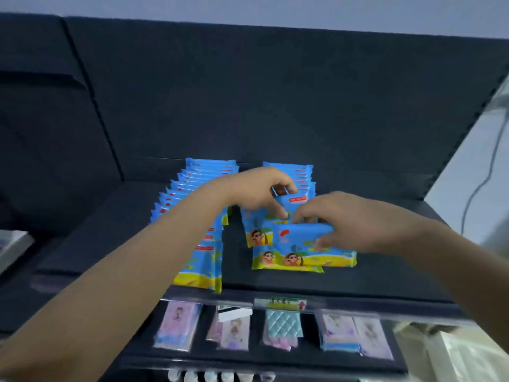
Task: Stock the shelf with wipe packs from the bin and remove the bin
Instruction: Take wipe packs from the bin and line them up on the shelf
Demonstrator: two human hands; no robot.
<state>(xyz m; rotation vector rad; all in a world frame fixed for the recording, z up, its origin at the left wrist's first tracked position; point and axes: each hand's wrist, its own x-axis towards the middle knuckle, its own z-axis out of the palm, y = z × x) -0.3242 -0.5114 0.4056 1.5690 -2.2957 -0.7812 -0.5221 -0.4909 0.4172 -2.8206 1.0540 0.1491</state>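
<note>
Dark shelf (275, 279): I see left hand (256, 193) pinching an upright wipe pack (296, 201), right hand (347, 219) gripping another pack (300, 235); stocking step, next slot both upright

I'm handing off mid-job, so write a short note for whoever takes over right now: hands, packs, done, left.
Left hand: gripping an upright pack in the right row.
Right hand: holding a flat pack over loose packs lying in front.
Done: left row stands full on the shelf.
Left: stand the loose packs into the right row. The bin is out of view; find and remove it.
</note>
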